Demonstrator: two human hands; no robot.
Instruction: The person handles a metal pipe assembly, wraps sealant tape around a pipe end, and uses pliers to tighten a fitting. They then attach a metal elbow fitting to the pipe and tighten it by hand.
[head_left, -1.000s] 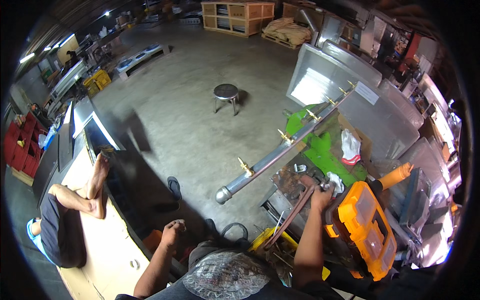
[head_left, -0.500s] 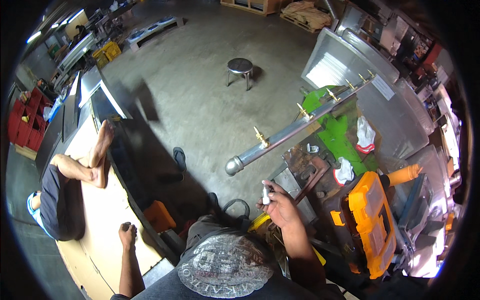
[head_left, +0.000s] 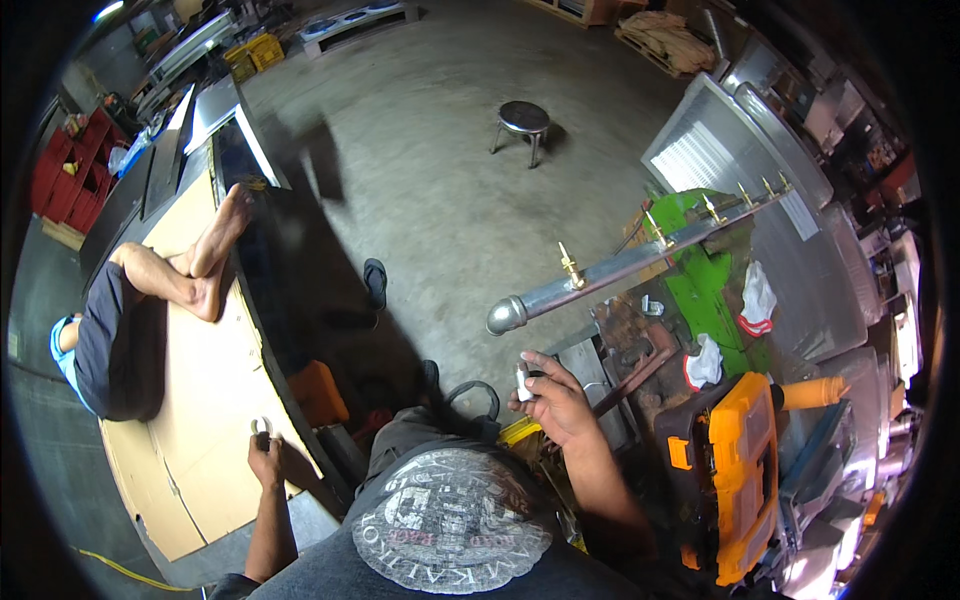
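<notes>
My right hand (head_left: 562, 408) is raised at the middle, its fingers closed around a small white bottle (head_left: 523, 384). Just beyond it a metal pipe (head_left: 640, 259) with a rounded elbow end and several brass fittings along its top runs up toward the far right. Over the cardboard-covered bench (head_left: 215, 420) at the left, my left hand (head_left: 265, 462) is closed on a grey tool with a C-shaped jaw, which looks like a wrench (head_left: 260, 427). Its handle is hidden in the fist.
Another person's bare legs (head_left: 205, 270) rest on the bench. An orange and black toolbox (head_left: 735, 480) stands at my right, near white gloves (head_left: 704, 362) and green metal (head_left: 705, 290). A round stool (head_left: 524, 118) and a sandal (head_left: 375, 283) are on the floor.
The view has turned a little to the left. My left hand has turned, and the tool's jaw now shows above it. My right hand still holds the bottle by the pipe.
</notes>
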